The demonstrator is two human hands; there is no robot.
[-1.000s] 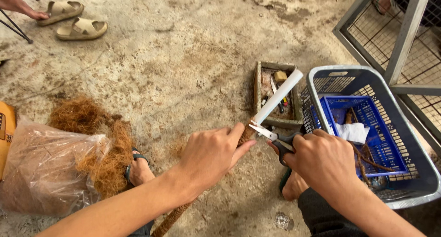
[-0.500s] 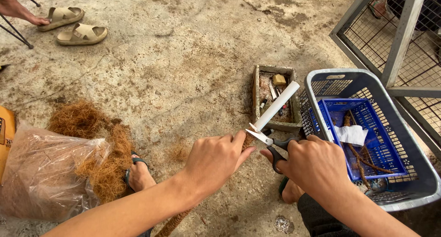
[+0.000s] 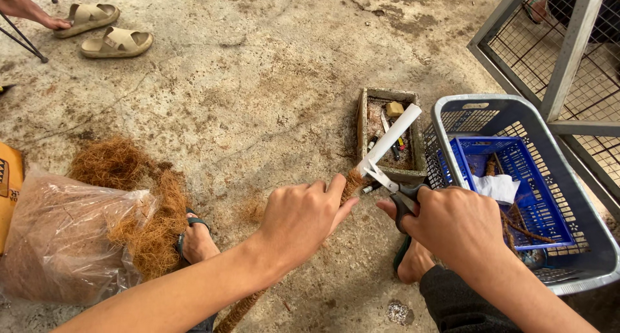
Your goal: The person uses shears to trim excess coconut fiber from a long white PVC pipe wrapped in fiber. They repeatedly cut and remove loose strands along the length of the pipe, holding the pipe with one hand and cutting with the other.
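While my left hand [image 3: 303,220] grips the fibre-wrapped pole [image 3: 352,181] closed, my right hand [image 3: 455,223] is curled around the scissors [image 3: 387,181], blades parted at the fibre's edge, just beside the grey basket [image 3: 452,113]. I'd judge snipping close and steadying the pole best. Left of the pole lies a clear bag [image 3: 58,236] of fibre and an orange package [image 3: 10,184].

The floor [image 3: 245,81] is rough, stained concrete, mottled grey and brown under soft, even daylight. Taking the grey plastic basket [image 3: 581,242] as landmark, a metal-framed wire mesh panel [image 3: 568,55] rises just behind it to the upper right. Far to its left, near the top edge, a pair of beige sandals [image 3: 103,30] lies on the concrete.
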